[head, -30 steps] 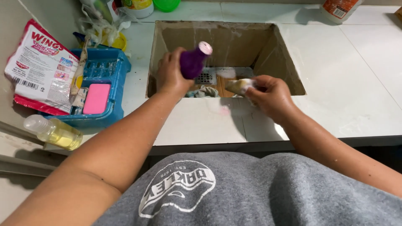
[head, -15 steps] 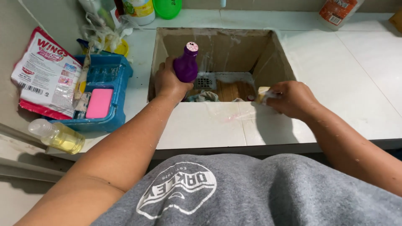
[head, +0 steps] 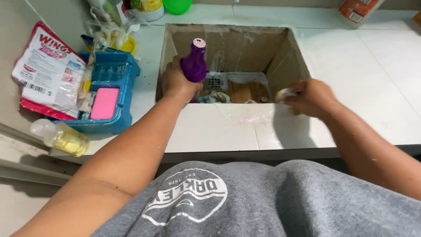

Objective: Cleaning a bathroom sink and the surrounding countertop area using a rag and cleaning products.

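Purple bottle (head: 194, 61) is gripped upright by the left hand (head: 175, 83) over the sink (head: 280, 66); a yellowish sponge (head: 284, 94) is clenched in the right hand (head: 312, 97) at the counter (head: 210, 127) edge.

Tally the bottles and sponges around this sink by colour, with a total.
Purple bottle, in the left hand: 1
Yellow bottle, lying on the counter: 1
Pink sponge, in the blue basket: 1
Yellowish sponge, in the right hand: 1
Total: 4

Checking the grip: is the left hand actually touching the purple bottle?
Touching. The head view shows the left hand wrapped around the lower body of the purple bottle, held upright over the sink, with no gap between them.
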